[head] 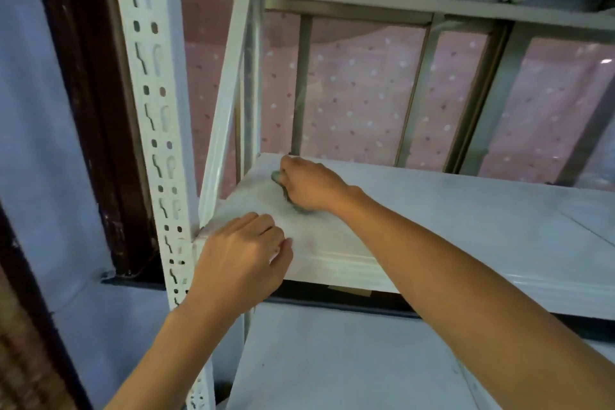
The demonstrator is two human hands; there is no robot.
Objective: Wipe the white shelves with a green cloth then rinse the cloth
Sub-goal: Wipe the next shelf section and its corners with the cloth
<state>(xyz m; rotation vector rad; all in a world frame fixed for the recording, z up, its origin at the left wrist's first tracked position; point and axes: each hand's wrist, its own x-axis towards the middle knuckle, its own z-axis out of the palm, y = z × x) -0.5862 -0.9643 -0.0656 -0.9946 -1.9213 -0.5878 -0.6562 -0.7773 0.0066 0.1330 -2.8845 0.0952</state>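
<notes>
Head view: beside the slotted upright [156, 143], the left hand [239, 260] rests bent-fingered on the shelf's [466, 226] front-left corner; whether it grips the lip I cannot tell. Near the back-left corner, the green cloth [279, 177] is a wad running back-to-front, clenched under the right hand [309, 185]. Wiping seems under way; the next move likely calls for sweeping rightward along the board.

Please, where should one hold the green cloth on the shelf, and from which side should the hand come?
Probably its bunched middle, from above and the front, as the right hand does now. The cloth lies crumpled on the shelf with only its edges showing, so fingers can curl over it. The brace crowds the left side.
</notes>
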